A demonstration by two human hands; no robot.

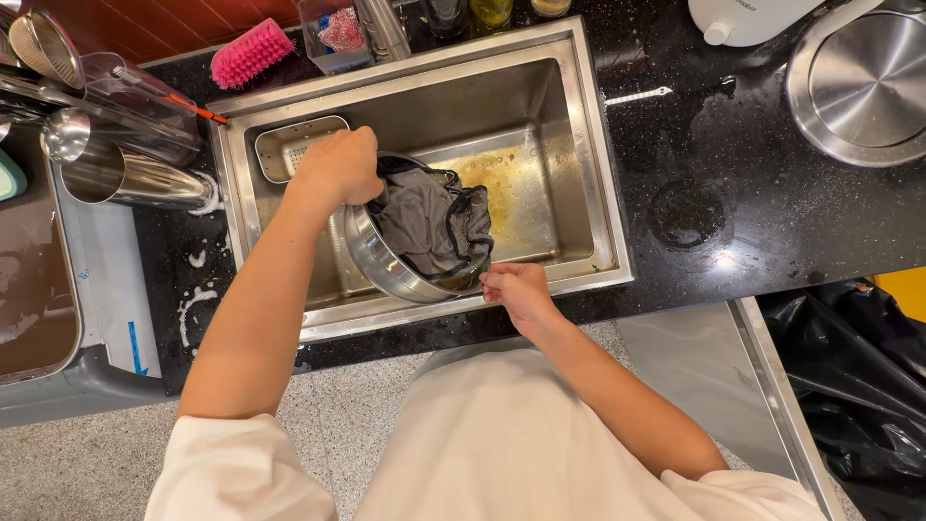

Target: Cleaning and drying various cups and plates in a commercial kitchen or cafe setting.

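The right hand is closed in a pinch on the near rim of a round steel pot, at the front edge of the sink. The pot is tilted, its open side turned up and to the right, and a grey cloth lies bunched inside it, just beyond the right hand's fingertips. The left hand is curled into a grip on the pot's far rim, just left of the cloth. Just behind the left hand, a small perforated steel tray rests against the sink's back left corner. Right of both hands, the sink floor shows a yellowish stain. Farther left of the left hand, steel cups and ladles lie on the dark counter. Beyond it lies a pink brush. Far to the right of the right hand sits a large steel lid.
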